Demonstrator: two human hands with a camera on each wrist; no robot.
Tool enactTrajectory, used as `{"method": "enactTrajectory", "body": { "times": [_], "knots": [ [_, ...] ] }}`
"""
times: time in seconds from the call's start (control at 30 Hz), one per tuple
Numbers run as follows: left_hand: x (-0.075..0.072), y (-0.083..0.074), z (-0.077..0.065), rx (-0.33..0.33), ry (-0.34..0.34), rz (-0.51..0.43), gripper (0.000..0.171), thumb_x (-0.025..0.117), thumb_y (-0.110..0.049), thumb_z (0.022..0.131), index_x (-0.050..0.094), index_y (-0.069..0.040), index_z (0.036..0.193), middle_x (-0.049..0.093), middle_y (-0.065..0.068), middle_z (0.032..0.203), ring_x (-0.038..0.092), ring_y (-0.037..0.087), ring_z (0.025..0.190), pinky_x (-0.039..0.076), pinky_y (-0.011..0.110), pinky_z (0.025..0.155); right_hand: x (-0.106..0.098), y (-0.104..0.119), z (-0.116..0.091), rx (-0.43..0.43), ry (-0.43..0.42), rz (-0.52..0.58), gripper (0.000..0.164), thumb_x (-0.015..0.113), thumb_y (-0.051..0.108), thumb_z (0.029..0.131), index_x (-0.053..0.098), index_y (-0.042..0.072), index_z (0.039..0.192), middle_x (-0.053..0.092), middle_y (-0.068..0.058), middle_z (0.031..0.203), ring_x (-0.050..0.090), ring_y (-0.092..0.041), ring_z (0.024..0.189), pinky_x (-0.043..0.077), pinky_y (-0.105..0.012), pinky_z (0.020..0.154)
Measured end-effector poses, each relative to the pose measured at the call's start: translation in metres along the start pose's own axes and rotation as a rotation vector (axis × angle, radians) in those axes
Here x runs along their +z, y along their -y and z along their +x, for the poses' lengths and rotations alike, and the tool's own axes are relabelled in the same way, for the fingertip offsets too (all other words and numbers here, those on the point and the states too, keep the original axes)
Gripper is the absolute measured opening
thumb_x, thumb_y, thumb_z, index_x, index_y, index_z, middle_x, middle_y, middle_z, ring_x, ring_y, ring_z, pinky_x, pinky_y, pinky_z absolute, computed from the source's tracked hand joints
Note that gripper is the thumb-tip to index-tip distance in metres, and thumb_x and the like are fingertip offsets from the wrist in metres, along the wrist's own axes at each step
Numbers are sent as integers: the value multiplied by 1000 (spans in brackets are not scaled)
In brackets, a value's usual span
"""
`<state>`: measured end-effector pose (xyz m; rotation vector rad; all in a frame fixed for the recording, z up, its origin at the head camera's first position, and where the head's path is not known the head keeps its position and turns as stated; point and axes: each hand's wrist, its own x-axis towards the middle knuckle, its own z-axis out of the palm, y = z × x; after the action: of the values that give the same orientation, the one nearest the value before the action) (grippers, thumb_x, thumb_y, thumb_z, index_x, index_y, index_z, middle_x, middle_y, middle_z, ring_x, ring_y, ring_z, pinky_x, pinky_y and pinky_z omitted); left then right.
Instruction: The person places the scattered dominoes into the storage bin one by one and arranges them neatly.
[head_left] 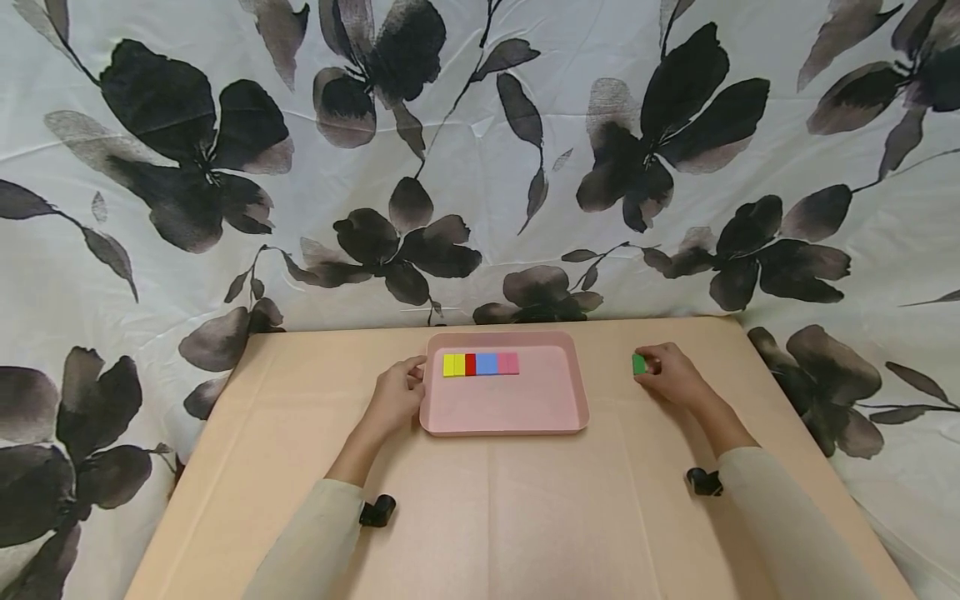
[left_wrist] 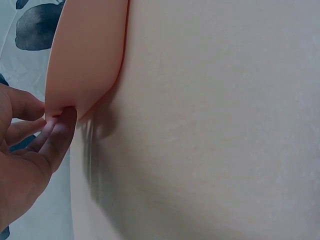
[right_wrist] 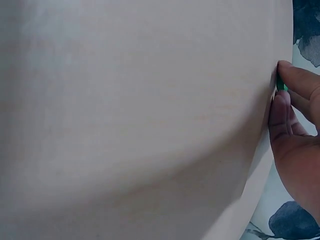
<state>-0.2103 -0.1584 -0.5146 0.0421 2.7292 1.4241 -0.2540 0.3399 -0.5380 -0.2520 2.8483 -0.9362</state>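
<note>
A pink tray point(head_left: 502, 412) lies on the table, with a row of small coloured blocks along its upper left part. From left to right the row runs yellow point(head_left: 453, 365), a narrow red block point(head_left: 470, 364), blue point(head_left: 487, 363) and pink point(head_left: 508, 363). My left hand point(head_left: 397, 392) pinches the tray's left edge; in the left wrist view its thumb and fingers meet at the tray wall point(left_wrist: 90, 55). To the right of the tray, my right hand point(head_left: 670, 375) holds a green block point(head_left: 639, 364) between thumb and fingers, close over the table.
The table point(head_left: 525, 517) wears a pale peach cover and narrows toward its far edge. Behind it hangs a white cloth point(head_left: 525, 250) with dark flowers, which also shows at both sides. A black wrist camera point(head_left: 377, 511) sits by the left sleeve, another point(head_left: 703, 482) by the right.
</note>
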Motion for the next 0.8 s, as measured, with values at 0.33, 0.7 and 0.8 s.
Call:
{"method": "enactTrajectory", "body": {
  "times": [0.33,0.7,0.8],
  "knots": [
    [1,-1,0,5,12,-3,54,56,8,90,56,3,144,64,19,111,66,26,95,55,26,71,3,8,-4,-30,-43,-42,48,76,11,92,60,-13,131,52,-29,113,59,-38,97,53,-47,83],
    [0,-1,-1,11,-1,7,53,57,7,90,57,2,143,64,18,111,66,26,96,55,27,73,7,39,-1,-37,-59,21,50,77,11,92,60,-8,134,57,-26,122,64,-37,103,56,-48,91],
    [0,-1,-1,13,-2,8,53,57,7,90,57,2,143,65,18,111,66,26,96,55,27,73,8,49,0,-68,-71,37,49,78,9,90,61,-8,133,59,-26,120,66,-35,100,56,-44,89]
  ]
}}
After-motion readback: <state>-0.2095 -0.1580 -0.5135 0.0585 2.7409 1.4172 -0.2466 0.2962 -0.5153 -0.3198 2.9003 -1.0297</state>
